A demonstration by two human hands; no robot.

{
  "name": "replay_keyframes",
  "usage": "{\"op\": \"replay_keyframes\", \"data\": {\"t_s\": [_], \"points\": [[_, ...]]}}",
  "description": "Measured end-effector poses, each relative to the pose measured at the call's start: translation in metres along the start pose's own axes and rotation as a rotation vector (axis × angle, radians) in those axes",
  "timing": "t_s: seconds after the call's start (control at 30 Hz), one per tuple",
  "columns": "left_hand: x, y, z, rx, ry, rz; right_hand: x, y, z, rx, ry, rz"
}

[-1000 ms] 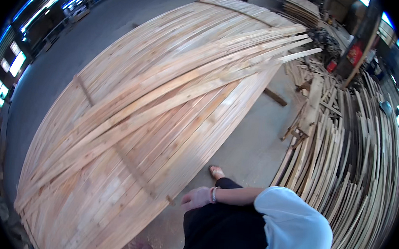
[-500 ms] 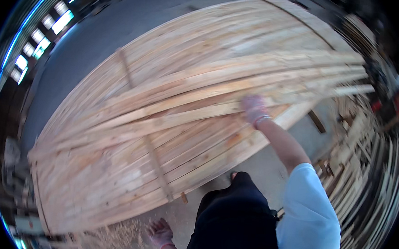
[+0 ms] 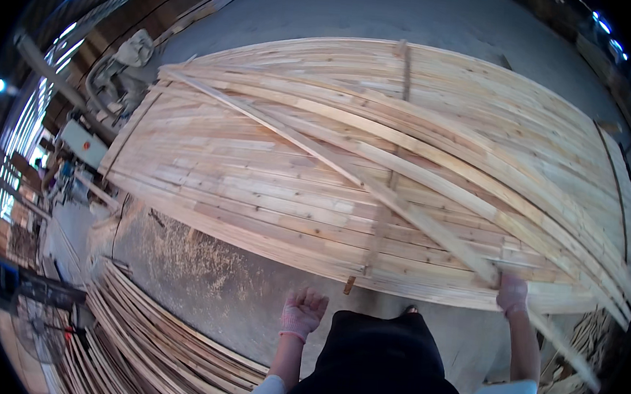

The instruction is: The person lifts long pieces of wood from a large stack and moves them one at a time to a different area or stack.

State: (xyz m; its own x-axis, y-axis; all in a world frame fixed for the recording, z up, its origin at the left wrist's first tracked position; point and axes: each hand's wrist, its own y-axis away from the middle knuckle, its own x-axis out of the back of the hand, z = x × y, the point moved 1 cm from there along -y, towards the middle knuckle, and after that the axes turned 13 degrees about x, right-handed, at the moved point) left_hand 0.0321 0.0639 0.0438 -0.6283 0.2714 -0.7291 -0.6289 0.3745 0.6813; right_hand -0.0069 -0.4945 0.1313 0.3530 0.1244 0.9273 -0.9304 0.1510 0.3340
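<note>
A long, thin wooden strip (image 3: 409, 214) lies slantwise over a broad stack of pale boards (image 3: 271, 201). Around its near right part closes my right hand (image 3: 512, 293), in a pinkish work glove. Beyond that hand the strip's end juts out past the stack's edge. Several other long strips (image 3: 442, 158) rest across the boards, fanning toward the right. My left hand (image 3: 304, 311), gloved too, hangs before the stack's near edge with its fingers loosely curled and nothing visible in it.
Long thin wood offcuts (image 3: 166, 340) are heaped at lower left, with more offcuts (image 3: 583, 347) at lower right. Sawdust (image 3: 194, 258) covers the floor near the stack. A machine with a light panel (image 3: 84, 143) stands at the left, and a fan (image 3: 39, 331) at lower left.
My view has swung left. My right hand, earlier on the loose strips, now grips a strip lying at a different slant, nearer me. My left hand has come up higher in view.
</note>
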Motion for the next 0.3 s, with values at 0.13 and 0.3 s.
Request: {"op": "replay_keyframes", "data": {"t_s": [0.13, 0.3], "points": [[-0.037, 0.002, -0.005, 0.083, -0.143, 0.024, 0.012, 0.098, -0.045, 0.328, -0.285, -0.325], [-0.075, 0.003, -0.014, 0.342, -0.242, -0.529, 0.005, 0.176, -0.101, -0.141, -1.112, -0.791]]}}
